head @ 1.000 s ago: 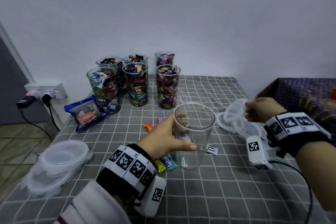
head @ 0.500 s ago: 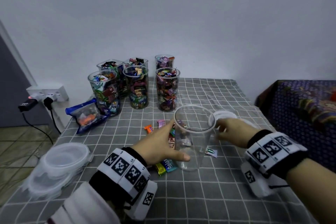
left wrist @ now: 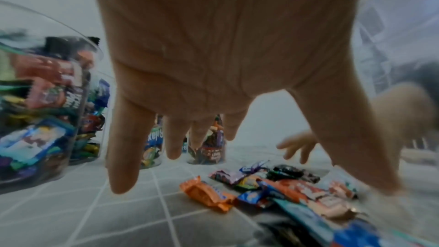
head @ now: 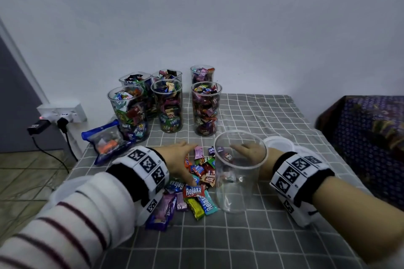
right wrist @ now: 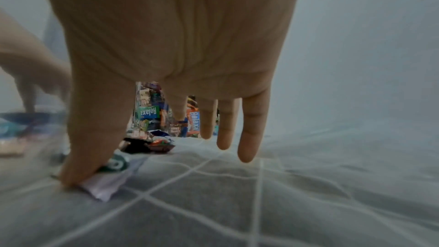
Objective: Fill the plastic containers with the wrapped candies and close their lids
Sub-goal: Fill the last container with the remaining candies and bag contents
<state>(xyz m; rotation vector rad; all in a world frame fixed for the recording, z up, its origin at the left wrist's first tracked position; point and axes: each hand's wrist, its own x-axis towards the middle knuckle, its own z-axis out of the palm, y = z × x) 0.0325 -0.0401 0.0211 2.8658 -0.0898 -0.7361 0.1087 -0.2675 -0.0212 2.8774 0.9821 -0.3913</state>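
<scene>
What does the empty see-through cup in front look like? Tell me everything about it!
The empty cup is a tall round tumbler of clear, thin-looking plastic, a little wider at its open rim than at its base. It has no lid on and looks empty inside. It stands upright on the grey checked cloth, just to the right of the loose candy pile. The right hand shows through its wall from behind; whether that hand touches the cup cannot be told.

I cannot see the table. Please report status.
Left hand, right hand open over loose wrapped candies. Tall clear plastic container upright, empty, unheld, between them. Nothing blocking.
</scene>
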